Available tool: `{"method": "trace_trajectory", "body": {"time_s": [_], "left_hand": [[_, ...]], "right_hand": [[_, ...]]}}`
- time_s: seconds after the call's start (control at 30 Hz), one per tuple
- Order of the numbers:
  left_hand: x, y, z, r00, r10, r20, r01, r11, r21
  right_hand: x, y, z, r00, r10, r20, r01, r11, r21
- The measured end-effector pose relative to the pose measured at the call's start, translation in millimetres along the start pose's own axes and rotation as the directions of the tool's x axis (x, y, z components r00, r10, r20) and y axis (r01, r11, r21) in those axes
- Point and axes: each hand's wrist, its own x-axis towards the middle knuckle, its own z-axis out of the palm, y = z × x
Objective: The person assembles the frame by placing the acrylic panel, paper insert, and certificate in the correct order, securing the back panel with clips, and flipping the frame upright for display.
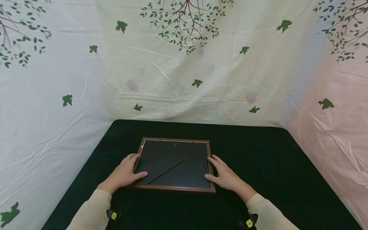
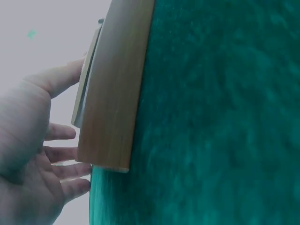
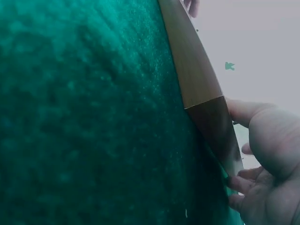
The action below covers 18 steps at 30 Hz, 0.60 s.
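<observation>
A picture frame [image 1: 175,188] with a brown wooden border lies face down on dark green cloth, its black backing board [image 1: 178,163] showing. A slanting strut edge crosses the board, and a small hanger [image 1: 175,144] sits near the far edge. My left hand [image 1: 125,171] grips the left side, thumb over the near left corner of the backing and fingers along the outer edge. On the opposite side my right hand [image 1: 225,174] holds the border, its thumb on top and fingertips against the outer edge. Both wrist views show the wooden side [image 2: 115,89] close over the cloth.
The dark green table [image 1: 258,159] spreads around the frame on all sides. Behind it and at both sides hangs a pale curtain [image 1: 166,89] printed with leaves and branches. Each sleeve carries a dark wrist device with a yellow mark [image 1: 114,216].
</observation>
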Motion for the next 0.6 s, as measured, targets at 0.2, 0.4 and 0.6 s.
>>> {"method": "trace_trajectory", "body": {"time_s": [0.2,0.4,0.6], "left_hand": [[-9.5,-4.2,-4.9,1.000,-0.028,0.003,0.028,0.999,-0.045],[-10.4,-0.1,-2.8,1.000,-0.023,-0.018,0.021,0.998,-0.062],[-8.2,9.7,0.1,0.999,-0.028,-0.042,0.026,0.997,-0.066]], "right_hand": [[-5,2,0.1,1.000,0.021,0.010,-0.021,1.000,0.008],[-8,-3,2.1,1.000,0.030,-0.006,-0.030,0.999,0.035],[-10,3,-2.3,0.999,0.046,-0.027,-0.045,0.998,0.039]]}}
